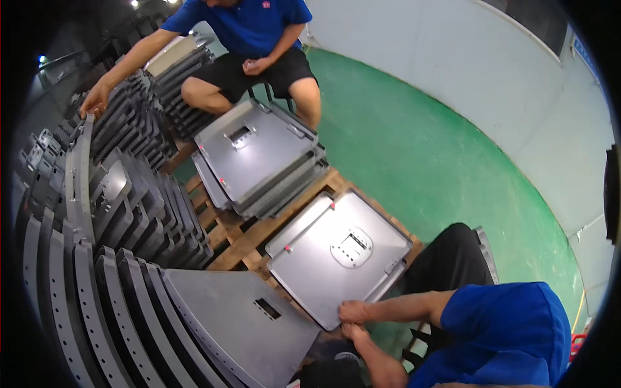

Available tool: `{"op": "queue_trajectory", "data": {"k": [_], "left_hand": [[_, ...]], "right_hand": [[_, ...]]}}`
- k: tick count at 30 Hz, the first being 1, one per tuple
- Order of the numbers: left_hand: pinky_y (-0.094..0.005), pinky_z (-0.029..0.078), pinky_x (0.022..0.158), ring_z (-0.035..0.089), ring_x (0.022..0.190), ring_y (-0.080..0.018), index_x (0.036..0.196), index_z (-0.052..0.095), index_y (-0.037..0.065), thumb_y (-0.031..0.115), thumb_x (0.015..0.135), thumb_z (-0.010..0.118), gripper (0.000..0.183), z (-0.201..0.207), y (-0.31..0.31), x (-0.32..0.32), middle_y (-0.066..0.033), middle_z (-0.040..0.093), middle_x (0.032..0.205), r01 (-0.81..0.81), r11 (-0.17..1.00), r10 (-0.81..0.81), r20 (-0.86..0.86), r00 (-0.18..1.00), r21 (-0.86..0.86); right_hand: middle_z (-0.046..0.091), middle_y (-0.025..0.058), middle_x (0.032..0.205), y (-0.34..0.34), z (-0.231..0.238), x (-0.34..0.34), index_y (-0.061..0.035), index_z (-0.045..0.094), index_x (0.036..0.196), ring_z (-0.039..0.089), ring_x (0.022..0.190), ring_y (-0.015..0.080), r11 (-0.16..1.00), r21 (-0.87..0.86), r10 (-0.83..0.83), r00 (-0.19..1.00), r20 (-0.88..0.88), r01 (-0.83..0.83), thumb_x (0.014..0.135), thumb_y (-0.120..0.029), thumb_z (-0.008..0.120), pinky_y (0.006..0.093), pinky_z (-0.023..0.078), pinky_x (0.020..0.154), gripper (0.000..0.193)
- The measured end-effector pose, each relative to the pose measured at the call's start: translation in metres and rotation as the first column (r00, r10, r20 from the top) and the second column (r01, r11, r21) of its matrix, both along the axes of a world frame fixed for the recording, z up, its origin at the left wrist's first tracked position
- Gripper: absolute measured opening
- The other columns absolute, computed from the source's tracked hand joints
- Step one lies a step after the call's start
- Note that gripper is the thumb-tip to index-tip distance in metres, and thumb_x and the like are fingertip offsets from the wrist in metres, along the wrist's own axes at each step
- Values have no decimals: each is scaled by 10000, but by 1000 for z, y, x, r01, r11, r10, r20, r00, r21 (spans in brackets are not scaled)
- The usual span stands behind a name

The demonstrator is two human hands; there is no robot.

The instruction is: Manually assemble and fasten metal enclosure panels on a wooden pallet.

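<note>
A grey sheet-metal panel [317, 278] with an oval plate and slot in its middle lies flat on a stack of similar panels. Two small red pieces [288, 248] sit along its far left edge. At its near corner my right hand [352, 312] is closed, fingers bent against the panel's edge. Just below, almost touching it, my left hand [353, 331] is closed beside the same corner. Whatever is between the fingers is too small or hidden to make out. A large curved grey panel [239, 317] with a slot stands to the left of my hands.
Wooden pallets [242, 249] carry the stacks. Beyond, a co-worker [246, 29] sits by another panel stack [252, 155], one hand on an upright curved strip [81, 174]. Rows of curved grey parts [90, 304] fill the left. Green floor [414, 149] meets a pale wall [440, 52].
</note>
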State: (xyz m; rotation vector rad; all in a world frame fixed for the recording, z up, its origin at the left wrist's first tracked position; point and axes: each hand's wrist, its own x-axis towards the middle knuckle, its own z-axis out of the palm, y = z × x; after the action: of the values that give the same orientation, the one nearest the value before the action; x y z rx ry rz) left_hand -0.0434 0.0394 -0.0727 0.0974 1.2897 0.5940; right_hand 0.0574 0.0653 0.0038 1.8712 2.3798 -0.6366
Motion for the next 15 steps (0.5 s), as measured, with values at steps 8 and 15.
{"op": "queue_trajectory", "data": {"k": [8, 15], "left_hand": [[-248, 232, 343, 328, 393, -130, 800, 450, 104, 419, 999, 404, 376, -13, 4, -29, 4, 361, 557, 15, 999, -10, 148, 989, -33], [-269, 216, 327, 297, 390, -110, 830, 417, 107, 383, 967, 501, 319, 31, 10, 16, 11, 323, 557, 3, 997, -18, -195, 981, -79]], "right_hand": [[661, 168, 884, -25, 45, 9, -7, 640, 1016, 653, 831, 315, 581, 16, -702, 512, -495, 813, 774, -160, 614, 390, 537, 757, 287], [643, 249, 1045, -100, 25, 44, 52, 607, 1090, 619, 1012, 351, -517, -420, -777, -615, -134, 746, 742, -327, 701, 396, 469, 911, 523]]}}
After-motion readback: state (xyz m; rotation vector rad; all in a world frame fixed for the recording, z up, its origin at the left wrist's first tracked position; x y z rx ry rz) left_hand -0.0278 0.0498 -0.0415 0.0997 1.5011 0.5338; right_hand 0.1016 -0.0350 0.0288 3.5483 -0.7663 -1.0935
